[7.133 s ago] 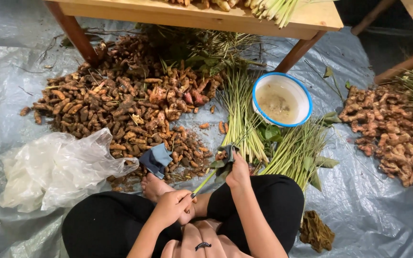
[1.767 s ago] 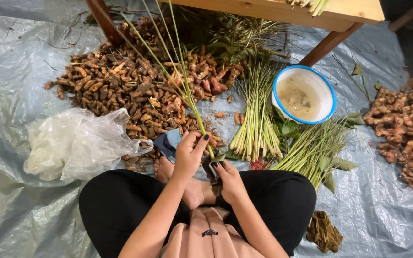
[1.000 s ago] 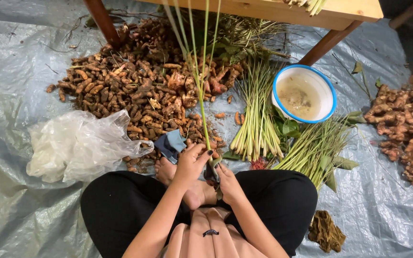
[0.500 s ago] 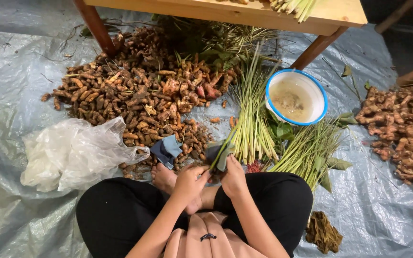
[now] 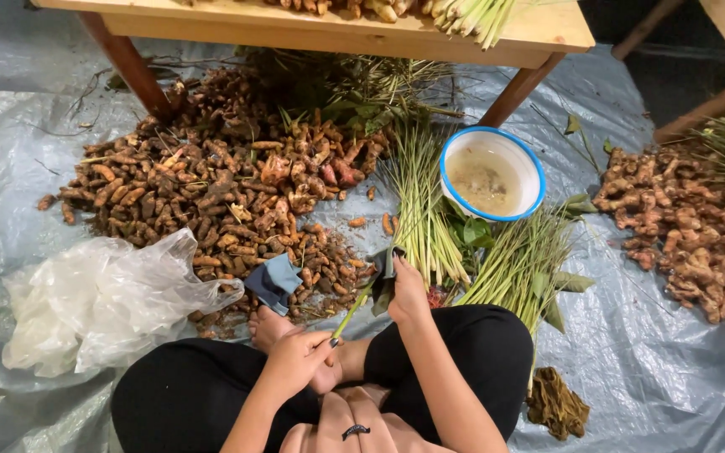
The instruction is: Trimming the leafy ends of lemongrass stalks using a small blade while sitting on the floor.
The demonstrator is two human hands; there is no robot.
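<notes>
I sit cross-legged on a grey tarp (image 5: 10,168). My left hand (image 5: 295,361) pinches the lower end of a thin green lemongrass stalk (image 5: 352,312) above my lap. My right hand (image 5: 409,294) is closed at the stalk's upper part, around a dark grey piece (image 5: 383,264) whose kind I cannot tell. Just beyond that hand lies a bundle of lemongrass (image 5: 421,210), with a second bundle (image 5: 522,260) to its right. A blue-grey cloth (image 5: 274,281) lies by my foot.
A big pile of brown roots (image 5: 211,184) covers the tarp ahead left, and a paler root pile (image 5: 681,226) lies at right. There is a blue-rimmed bowl (image 5: 534,164) of cloudy liquid, a crumpled clear plastic bag (image 5: 102,302), a wooden table (image 5: 337,33) overhead and a dark clump (image 5: 557,404).
The long stalk that my left hand held upright has come down to lap height and now slants between both hands. My right hand stays by the lemongrass bundle.
</notes>
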